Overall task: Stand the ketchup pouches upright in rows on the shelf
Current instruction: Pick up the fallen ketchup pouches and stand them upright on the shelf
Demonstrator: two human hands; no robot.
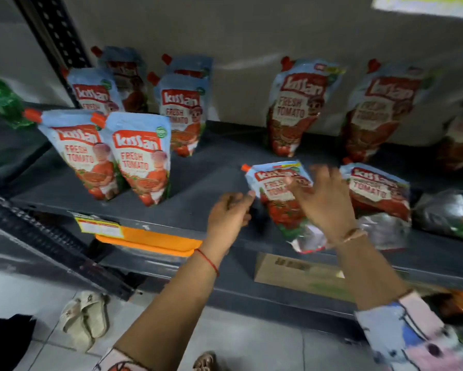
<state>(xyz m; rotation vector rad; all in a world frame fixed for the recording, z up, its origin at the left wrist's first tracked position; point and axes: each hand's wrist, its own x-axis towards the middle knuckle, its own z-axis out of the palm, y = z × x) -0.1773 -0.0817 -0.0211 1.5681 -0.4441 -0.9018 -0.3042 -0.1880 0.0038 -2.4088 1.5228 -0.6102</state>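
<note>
A ketchup pouch (271, 199) with a red spout lies flat near the front of the dark shelf (203, 183). My right hand (324, 202) hovers over it with fingers spread, blurred, touching or just above its face. My left hand (229, 212) is loosely curled beside the pouch's left edge, thumb near its corner. Several pouches stand upright at the left, two in front (142, 162) and others behind (183, 113). Two more lean on the back wall (297, 108). Another pouch (377, 191) lies flat to the right.
A green bottle (0, 100) sits at the far left beyond the slotted upright. A silver-backed pouch (447, 212) lies at the far right. An orange and yellow price label (123, 231) hangs on the shelf's front edge. A cardboard box (292, 269) sits on the shelf below; sandals (85, 317) are on the floor.
</note>
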